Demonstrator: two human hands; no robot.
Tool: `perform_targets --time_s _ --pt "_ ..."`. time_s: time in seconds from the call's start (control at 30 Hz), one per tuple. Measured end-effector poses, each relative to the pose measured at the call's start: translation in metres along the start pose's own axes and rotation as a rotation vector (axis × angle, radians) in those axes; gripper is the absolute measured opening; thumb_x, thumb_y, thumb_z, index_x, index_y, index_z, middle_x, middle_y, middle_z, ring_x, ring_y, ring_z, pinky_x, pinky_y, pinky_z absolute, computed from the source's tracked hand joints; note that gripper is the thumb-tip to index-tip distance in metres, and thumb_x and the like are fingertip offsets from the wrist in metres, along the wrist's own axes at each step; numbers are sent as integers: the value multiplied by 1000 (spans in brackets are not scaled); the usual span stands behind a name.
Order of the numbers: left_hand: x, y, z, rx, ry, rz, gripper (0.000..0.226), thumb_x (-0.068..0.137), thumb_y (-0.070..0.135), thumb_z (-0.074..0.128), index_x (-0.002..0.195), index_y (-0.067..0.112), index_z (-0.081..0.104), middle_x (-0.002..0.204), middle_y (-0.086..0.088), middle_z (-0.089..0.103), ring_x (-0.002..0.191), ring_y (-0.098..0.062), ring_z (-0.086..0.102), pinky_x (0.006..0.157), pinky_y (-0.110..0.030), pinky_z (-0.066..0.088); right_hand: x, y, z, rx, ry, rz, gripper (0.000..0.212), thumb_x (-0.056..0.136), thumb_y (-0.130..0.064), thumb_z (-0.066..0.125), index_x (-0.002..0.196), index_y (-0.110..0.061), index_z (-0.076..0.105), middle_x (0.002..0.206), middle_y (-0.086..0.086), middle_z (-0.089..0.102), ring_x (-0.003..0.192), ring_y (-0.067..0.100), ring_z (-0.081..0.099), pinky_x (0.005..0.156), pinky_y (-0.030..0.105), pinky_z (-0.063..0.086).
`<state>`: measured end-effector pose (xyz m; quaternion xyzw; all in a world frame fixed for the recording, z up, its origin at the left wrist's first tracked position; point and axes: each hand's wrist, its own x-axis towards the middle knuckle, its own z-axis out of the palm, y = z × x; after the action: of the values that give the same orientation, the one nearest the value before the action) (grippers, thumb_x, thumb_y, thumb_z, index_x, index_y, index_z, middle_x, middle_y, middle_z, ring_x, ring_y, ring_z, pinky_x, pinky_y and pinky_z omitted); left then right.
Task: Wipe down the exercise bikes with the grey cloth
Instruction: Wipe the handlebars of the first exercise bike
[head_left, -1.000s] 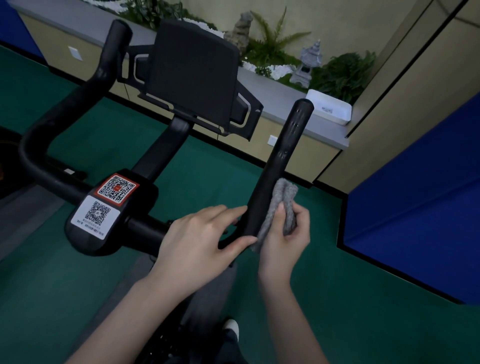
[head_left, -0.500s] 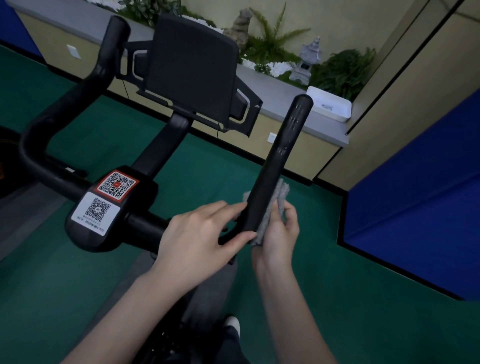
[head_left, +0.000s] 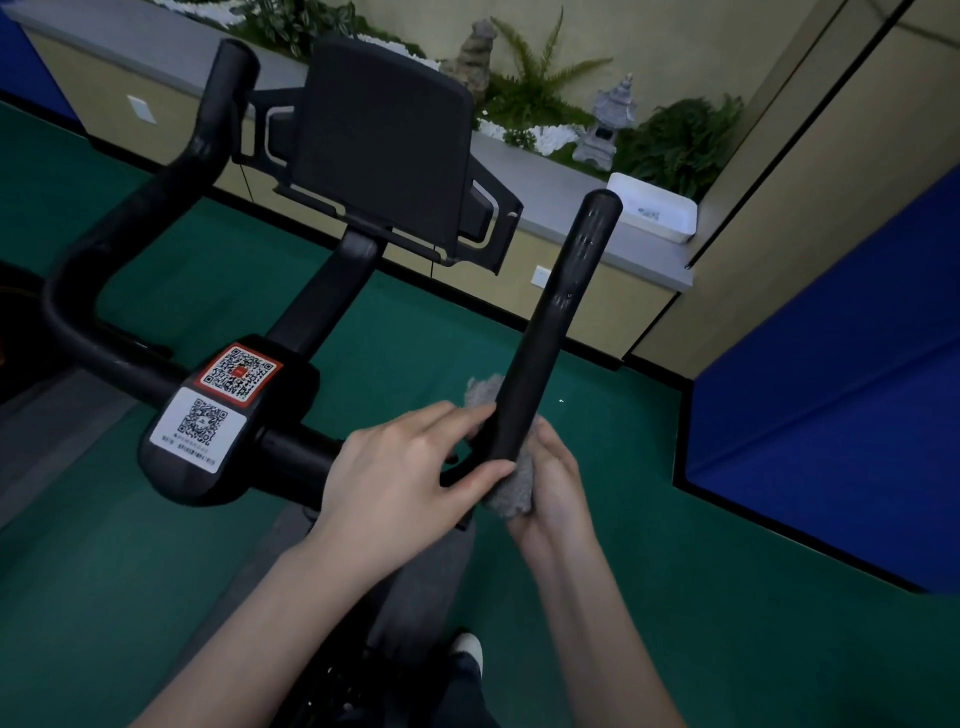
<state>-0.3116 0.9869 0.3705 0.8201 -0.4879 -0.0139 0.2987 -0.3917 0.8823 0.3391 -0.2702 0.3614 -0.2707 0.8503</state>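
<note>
While your right hand (head_left: 553, 486) cups the grey cloth (head_left: 511, 496) from below, fingers curled round the fabric, the cloth sits wrapped about the lower end of the right handlebar grip (head_left: 566, 296); one tuft of it shows on the far side of the bar

Your left hand (head_left: 415, 478) rests on the bend where that grip meets the crossbar: fingers nearly straight and laid over the top, thumb stretched toward the cloth, nothing held. Its fingertips lie just beside the tuft

Exercise bike (head_left: 322, 306): black, stem rising to a dark tablet holder (head_left: 384, 140). Left handlebar grip (head_left: 208, 130) curves up, well apart from both hands. Centre clamp carries two QR stickers, a red-bordered one (head_left: 241, 371) above a white one (head_left: 200, 423)

Surroundings: green floor (head_left: 675, 597); blue wall pad (head_left: 831, 389) at right; grey counter (head_left: 550, 189) along the far wall with ferns (head_left: 680, 135), a stone lantern ornament (head_left: 608, 124) and a white tray (head_left: 654, 213) near its right end. White shoe toe (head_left: 467, 649) shows between your forearms
</note>
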Motion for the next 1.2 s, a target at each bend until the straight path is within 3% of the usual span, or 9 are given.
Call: perform_targets --time_s 0.13,0.27,0.43,0.5,0.63,0.8,0.87,1.07,1.2 --pt "1 -1 0 9 19 -7 50 80 64 45 115 35 64 78 22 57 65 3 56 49 -11 32 -7 2 -6 8 -3 25 23 97 -2 44 102 -2 66 96 16 72 83 24 70 74 32 58" --pt "1 -1 0 -19 20 -13 52 80 67 45 115 35 65 82 21 62 67 1 60 49 -18 41 -1 -8 1 -62 185 -292 11 95 -11 55 95 -9 65 90 7 71 84 19 67 73 31 58" --pt "1 -2 -1 -51 3 -48 50 78 67 48 114 37 65 83 21 63 69 3 60 51 -8 28 -3 -9 -2 -717 346 -833 17 90 -2 61 102 -13 65 103 7 65 97 10 61 88 29 51" --pt "2 -2 -1 -46 5 -48 50 77 67 47 114 38 64 83 22 62 70 2 60 50 -11 30 -3 -20 -5 -948 273 -1040 23 87 4 61 102 -12 66 102 2 62 96 1 57 86 23 48" --pt "1 -4 1 -56 -15 -49 53 78 69 43 117 39 61 91 21 64 76 -1 62 54 -20 38 6 -60 6 -1392 -17 -1231 20 84 5 65 103 -3 70 102 2 64 95 19 57 86 16 42" --pt "1 -6 4 -71 -2 -50 51 77 70 45 114 39 62 91 20 65 76 -2 63 54 -21 35 22 -101 53 -1926 -509 -1012 18 88 -9 66 104 -10 71 94 -4 67 93 21 56 85 28 40" --pt "0 -6 4 -88 23 -62 47 76 69 51 109 38 64 88 19 66 73 -4 63 53 -22 40 28 -105 70 -2075 -678 -849 17 89 -9 64 104 -9 71 94 1 70 91 18 61 82 22 39" --pt "0 -6 3 -122 53 -97 45 71 71 57 100 37 67 87 19 68 71 -1 62 55 -20 37 26 -99 94 -2205 -928 -288 14 92 -16 61 104 -15 68 91 -1 71 86 13 64 79 30 50" --pt "0 -6 3 -142 55 -99 44 70 70 57 96 36 68 86 19 67 72 -1 62 55 -21 40 27 -99 94 -2233 -967 -308 15 91 -13 61 103 -16 69 93 -3 71 88 10 64 81 27 49"
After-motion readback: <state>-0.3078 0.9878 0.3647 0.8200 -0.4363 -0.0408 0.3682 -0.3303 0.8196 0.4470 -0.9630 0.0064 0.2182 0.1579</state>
